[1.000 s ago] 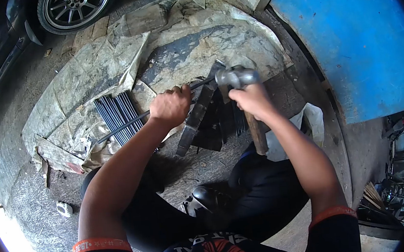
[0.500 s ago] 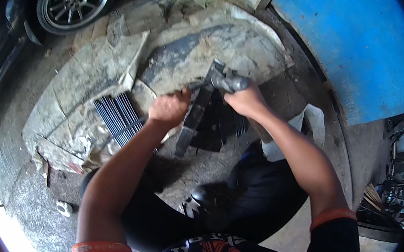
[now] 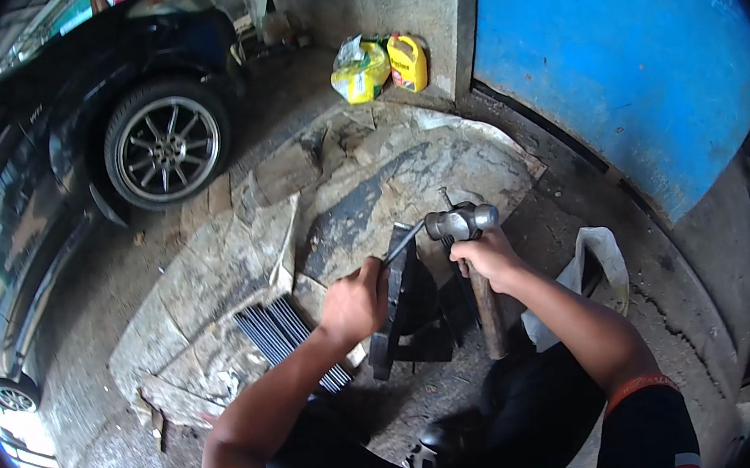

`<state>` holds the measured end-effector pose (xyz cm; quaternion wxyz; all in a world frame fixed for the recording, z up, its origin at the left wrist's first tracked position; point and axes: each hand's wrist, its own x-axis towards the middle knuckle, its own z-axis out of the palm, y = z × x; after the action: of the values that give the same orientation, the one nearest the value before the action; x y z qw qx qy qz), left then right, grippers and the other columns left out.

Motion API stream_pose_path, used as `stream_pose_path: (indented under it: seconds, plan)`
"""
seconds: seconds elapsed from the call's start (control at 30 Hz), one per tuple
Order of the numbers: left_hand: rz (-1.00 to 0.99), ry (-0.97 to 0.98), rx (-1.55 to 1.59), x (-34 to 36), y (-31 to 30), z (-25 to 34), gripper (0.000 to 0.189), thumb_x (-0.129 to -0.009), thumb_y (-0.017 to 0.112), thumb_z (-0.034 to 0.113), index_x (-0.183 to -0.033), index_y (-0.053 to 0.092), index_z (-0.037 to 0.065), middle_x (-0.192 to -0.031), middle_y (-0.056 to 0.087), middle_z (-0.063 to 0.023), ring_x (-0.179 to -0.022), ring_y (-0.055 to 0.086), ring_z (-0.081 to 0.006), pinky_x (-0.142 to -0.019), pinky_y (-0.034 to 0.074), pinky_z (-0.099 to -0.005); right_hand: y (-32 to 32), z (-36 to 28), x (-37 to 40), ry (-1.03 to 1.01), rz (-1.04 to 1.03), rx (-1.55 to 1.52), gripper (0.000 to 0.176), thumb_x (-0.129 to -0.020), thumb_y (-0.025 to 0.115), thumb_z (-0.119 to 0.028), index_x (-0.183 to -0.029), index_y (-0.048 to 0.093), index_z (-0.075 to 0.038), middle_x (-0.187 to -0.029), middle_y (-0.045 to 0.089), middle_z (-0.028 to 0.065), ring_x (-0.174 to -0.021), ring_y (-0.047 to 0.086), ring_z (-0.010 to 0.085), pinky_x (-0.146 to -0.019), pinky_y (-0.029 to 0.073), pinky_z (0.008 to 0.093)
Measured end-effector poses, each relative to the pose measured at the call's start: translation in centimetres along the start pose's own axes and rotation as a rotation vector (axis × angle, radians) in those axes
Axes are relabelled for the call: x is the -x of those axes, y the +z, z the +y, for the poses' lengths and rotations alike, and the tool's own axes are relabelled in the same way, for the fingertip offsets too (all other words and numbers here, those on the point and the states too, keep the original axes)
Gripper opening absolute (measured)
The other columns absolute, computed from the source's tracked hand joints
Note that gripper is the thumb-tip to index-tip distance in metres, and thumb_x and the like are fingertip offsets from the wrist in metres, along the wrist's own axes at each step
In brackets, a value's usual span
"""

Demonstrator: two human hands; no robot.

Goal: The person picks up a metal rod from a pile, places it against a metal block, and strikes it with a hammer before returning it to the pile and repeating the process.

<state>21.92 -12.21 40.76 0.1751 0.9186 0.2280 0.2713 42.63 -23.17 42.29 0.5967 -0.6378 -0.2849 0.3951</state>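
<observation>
My right hand is wrapped round the wooden handle of a ball-peen hammer, whose metal head sits just above the fist. Closed round a thin metal rod is my left hand; the rod's upper end lies close to the hammer head. Below and between the hands stands a dark metal block on the ground. A bundle of dark rods rests on the sheet left of my left hand.
A dirty sheet covers the ground. Behind it are a dark car at the left, yellow containers by the wall, and a blue panel at the right. A whitish cloth lies right of the hammer.
The view has tilted up, showing more of the car and wall. The hammer head has turned and its wooden handle now shows. Both hands keep their grips.
</observation>
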Motion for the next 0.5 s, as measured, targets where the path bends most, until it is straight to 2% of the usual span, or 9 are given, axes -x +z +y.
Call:
stream_pose_path:
  seconds: [0.03, 0.1, 0.17, 0.2, 0.27, 0.37, 0.5]
  plan:
    - [0.011, 0.0, 0.069, -0.2, -0.5, 0.6, 0.016, -0.091, 0.052, 0.017, -0.094, 0.048, 0.002, -0.061, 0.058, -0.0237, -0.056, 0.059, -0.0437, -0.05, 0.047, -0.0508, 0.3, -1.0, 0.4, 0.02, -0.003, -0.092, 0.013, -0.069, 0.062, 0.004, -0.077, 0.055, -0.003, -0.065, 0.056, 0.0051, -0.052, 0.054, 0.0139, -0.044, 0.043, 0.0302]
    - [0.014, -0.063, 0.207, -0.6, -2.0, 2.4, 0.014, -0.091, 0.053, 0.013, -0.094, 0.049, 0.0, -0.058, 0.055, -0.0251, -0.057, 0.059, -0.0446, -0.051, 0.045, -0.0515, 0.7, -2.3, 1.0, 0.004, -0.032, -0.235, 0.014, -0.07, 0.063, 0.001, -0.08, 0.054, -0.004, -0.065, 0.054, 0.0043, -0.052, 0.054, 0.0152, -0.048, 0.044, 0.0317]
    - [0.008, -0.106, 0.339, -1.1, -3.3, 3.6, 0.016, -0.094, 0.051, 0.014, -0.092, 0.052, -0.001, -0.057, 0.053, -0.0222, -0.055, 0.057, -0.0419, -0.051, 0.043, -0.0454, 1.0, -4.0, 1.9, 0.027, -0.088, -0.413, 0.019, -0.074, 0.064, -0.002, -0.087, 0.052, -0.007, -0.068, 0.053, 0.0031, -0.056, 0.055, 0.0162, -0.056, 0.046, 0.0339]
    - [-0.007, -0.131, 0.392, -1.1, -3.4, 3.7, 0.017, -0.095, 0.05, 0.015, -0.091, 0.052, -0.001, -0.056, 0.052, -0.0208, -0.052, 0.056, -0.0396, -0.051, 0.042, -0.0426, 1.1, -4.6, 2.1, 0.017, -0.086, -0.426, 0.019, -0.074, 0.064, -0.002, -0.087, 0.052, -0.007, -0.068, 0.053, 0.0031, -0.056, 0.055, 0.0162, -0.056, 0.046, 0.0339]
    - [-0.04, -0.222, 0.607, -0.8, -3.1, 3.9, 0.023, -0.098, 0.047, 0.019, -0.088, 0.053, 0.0, -0.055, 0.049, -0.0079, -0.049, 0.048, -0.0149, -0.049, 0.038, -0.0323, 1.5, -5.4, 2.6, 0.007, -0.112, -0.597, 0.017, -0.076, 0.065, -0.002, -0.087, 0.053, -0.008, -0.07, 0.053, 0.0034, -0.06, 0.055, 0.0153, -0.058, 0.046, 0.0334]
    - [-0.14, -0.339, 0.913, -0.4, -4.0, 5.6, 0.029, -0.101, 0.042, 0.025, -0.086, 0.053, 0.002, -0.061, 0.045, 0.0028, -0.052, 0.039, -0.0051, -0.048, 0.033, -0.0224, 1.8, -6.1, 3.2, -0.03, -0.162, -0.648, 0.018, -0.078, 0.066, -0.001, -0.086, 0.052, -0.011, -0.074, 0.056, 0.0038, -0.061, 0.055, 0.0134, -0.06, 0.046, 0.033]
    - [-0.199, -0.348, 0.999, 0.2, -4.7, 6.5, 0.033, -0.102, 0.04, 0.028, -0.089, 0.054, 0.001, -0.061, 0.045, 0.0016, -0.052, 0.039, -0.0057, -0.047, 0.032, -0.022, 1.8, -6.7, 4.4, -0.049, -0.231, -0.63, 0.021, -0.078, 0.067, 0.0, -0.083, 0.051, -0.013, -0.082, 0.062, 0.0057, -0.062, 0.055, 0.012, -0.061, 0.047, 0.0313]
